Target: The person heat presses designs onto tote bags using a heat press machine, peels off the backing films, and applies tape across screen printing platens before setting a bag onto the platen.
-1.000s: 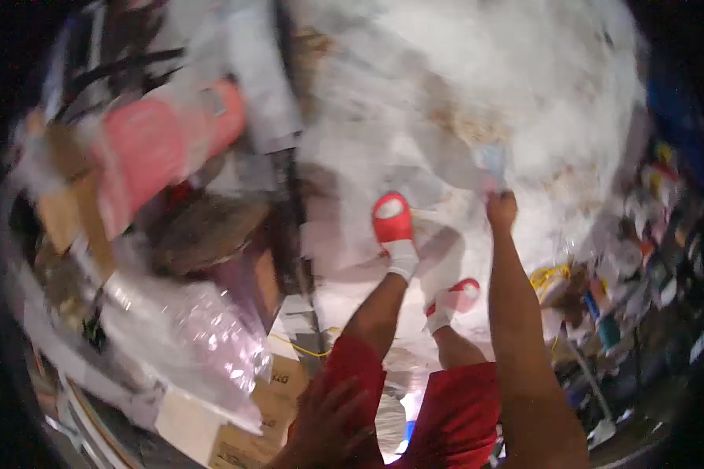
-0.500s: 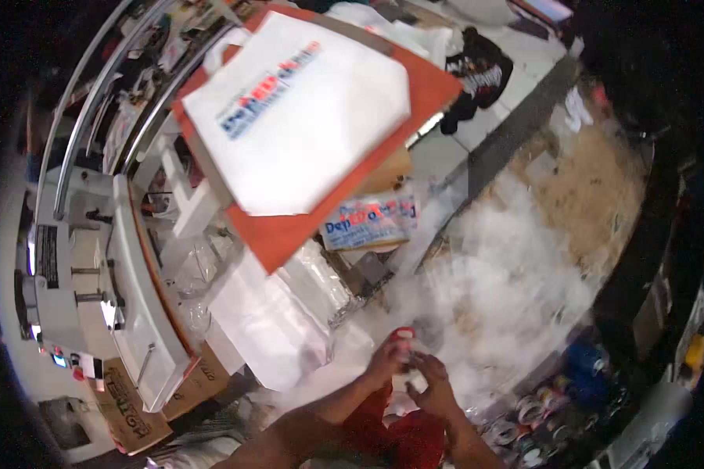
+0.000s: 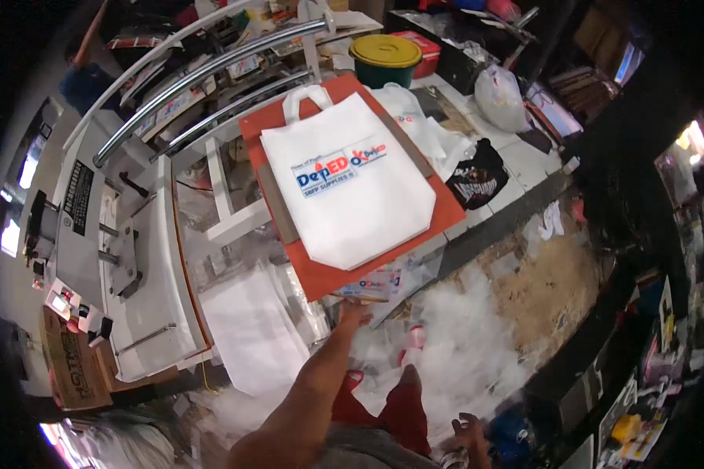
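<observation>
Atop the orange board [image 3: 321, 286] lay the white bag [image 3: 368, 207], face up, its handle loop [image 3: 308, 100] toward the far end and its blue and red lettering already complete on the upper face. That much looked done; what was left on it could not be told. Lower left, the plain sheets [image 3: 254, 336] showed no lettering on the side that faced up.

The left hand [image 3: 355, 314] was just below the near corner of the board, beside a small printed sheet [image 3: 374, 286]; whether it touched either, and whether its grip was spread or pinching something, I could not tell. The right hand [image 3: 468, 430] was low and well apart from the bag, fingers loosely parted, with nothing visible in its grip.

Left of the board stood a white machine [image 3: 156, 273] with curved metal rails [image 3: 211, 74], its white bar [image 3: 238, 223] reaching close to the board's left edge and hemming in that side. Beyond the board, a green tub with a yellow lid [image 3: 385, 51], a red box [image 3: 424, 53], a clear plastic bag [image 3: 500, 98] and a black bag [image 3: 477, 173] crowded the tiled surface [image 3: 516, 184].
</observation>
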